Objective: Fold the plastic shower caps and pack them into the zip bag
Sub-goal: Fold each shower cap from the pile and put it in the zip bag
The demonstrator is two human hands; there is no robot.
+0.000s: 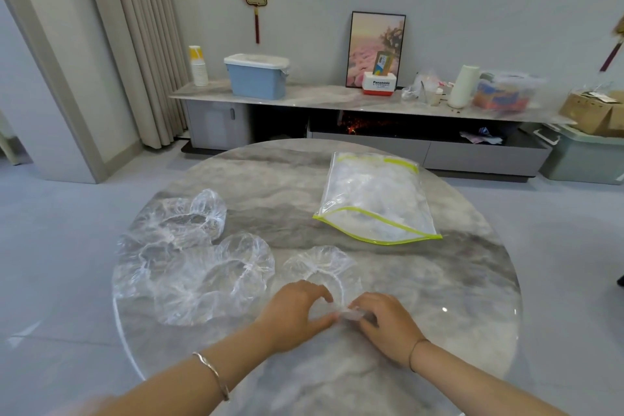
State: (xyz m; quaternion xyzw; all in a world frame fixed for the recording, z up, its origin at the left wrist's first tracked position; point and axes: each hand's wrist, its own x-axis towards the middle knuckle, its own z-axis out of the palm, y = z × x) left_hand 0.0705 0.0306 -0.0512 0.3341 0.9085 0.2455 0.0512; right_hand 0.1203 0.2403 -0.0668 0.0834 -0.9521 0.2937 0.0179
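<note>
A clear plastic shower cap (319, 267) lies on the round marble table (456, 280) just beyond my hands. My left hand (293, 311) and my right hand (385, 324) meet at its near edge, and both pinch the crumpled plastic between them. To the left, several more clear shower caps (199, 267) lie loose in a pile. A clear zip bag (374, 199) with a yellow-green edge lies at the far right of the table, holding folded clear plastic; its open mouth faces me.
Beyond the table, a low grey cabinet (337, 100) runs along the wall with a blue box (256, 76), paper cups, a framed picture and other clutter on it. Grey floor surrounds the table. Storage bins stand at the far right.
</note>
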